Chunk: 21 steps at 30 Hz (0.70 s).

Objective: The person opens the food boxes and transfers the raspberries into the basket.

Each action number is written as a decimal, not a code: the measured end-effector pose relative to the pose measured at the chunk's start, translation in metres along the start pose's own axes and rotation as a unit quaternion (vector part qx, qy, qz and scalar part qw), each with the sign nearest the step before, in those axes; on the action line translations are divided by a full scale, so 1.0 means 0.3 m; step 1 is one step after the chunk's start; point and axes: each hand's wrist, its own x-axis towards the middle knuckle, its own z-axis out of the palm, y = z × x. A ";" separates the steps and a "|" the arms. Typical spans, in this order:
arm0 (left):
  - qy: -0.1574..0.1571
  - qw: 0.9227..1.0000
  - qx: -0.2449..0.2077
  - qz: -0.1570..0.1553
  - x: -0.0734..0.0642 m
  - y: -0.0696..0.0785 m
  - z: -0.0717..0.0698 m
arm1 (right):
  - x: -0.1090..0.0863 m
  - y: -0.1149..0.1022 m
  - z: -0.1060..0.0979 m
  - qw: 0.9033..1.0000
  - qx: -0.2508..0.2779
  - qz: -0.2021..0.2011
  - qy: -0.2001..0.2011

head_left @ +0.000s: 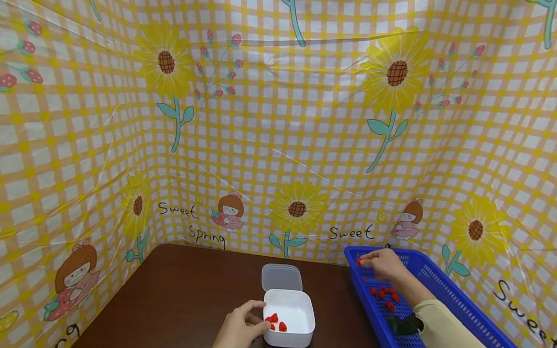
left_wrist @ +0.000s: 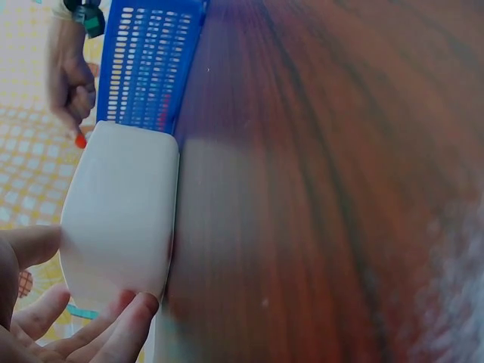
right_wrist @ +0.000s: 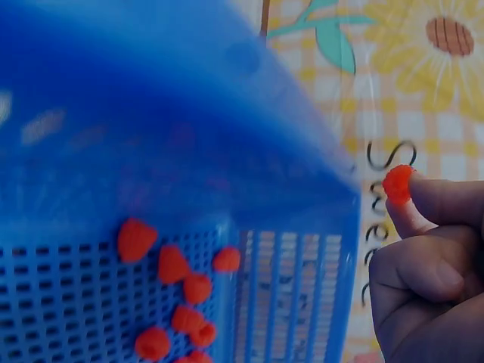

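white box: the white box [head_left: 289, 340] is standing upright on the dark table [head_left: 196, 285], its open top facing up and a few red berries [head_left: 283, 327] lying inside toward its near left corner.
left hand: the left hand [head_left: 241, 325] is gripping the box at its left side, the thumb touching near the rim at the near corner while the other fingers are bending a little apart against the wall.
right hand: the right hand [head_left: 385, 265] is pinching one red berry [right_wrist: 398, 184] between thumb and index finger, the remaining fingers curling in toward the palm.
pinched berry: it is hanging at the fingertips near the far left corner of the blue basket [head_left: 452, 295], showing beyond the rim in the right wrist view.
blue basket: it is sitting on the right side of the table, with loose berries [head_left: 383, 290] lying on its slotted floor, several of them touching.
clear lid: the clear lid [head_left: 281, 277] is lying just behind the box.
right sleeve: the pale sleeve [head_left: 444, 321] is reaching over the basket, a dark object [head_left: 406, 325] showing beside its cuff.
checked cloth: the cloth [head_left: 261, 159] is hanging around the table, showing sunflowers and the word "sweet".
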 end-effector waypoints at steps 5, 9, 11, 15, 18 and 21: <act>-0.001 1.000 -0.002 -0.008 0.000 0.004 -0.002 | 0.004 0.053 -0.030 1.000 -0.005 -0.002 0.002; -0.002 1.000 -0.007 -0.017 0.000 0.011 -0.005 | 0.007 0.100 -0.050 1.000 0.001 0.001 0.006; -0.001 1.000 -0.008 -0.020 -0.001 0.012 -0.005 | 0.011 0.119 -0.060 1.000 -0.002 0.009 0.008; -0.002 1.000 -0.009 -0.020 0.000 0.011 -0.006 | 0.017 0.154 -0.073 1.000 -0.008 0.018 0.010; -0.001 1.000 -0.008 -0.014 -0.002 0.010 -0.005 | 0.019 0.175 -0.081 1.000 -0.014 0.017 0.010; -0.001 1.000 -0.009 -0.009 -0.007 0.013 -0.002 | 0.016 0.194 -0.086 0.999 -0.023 0.026 0.013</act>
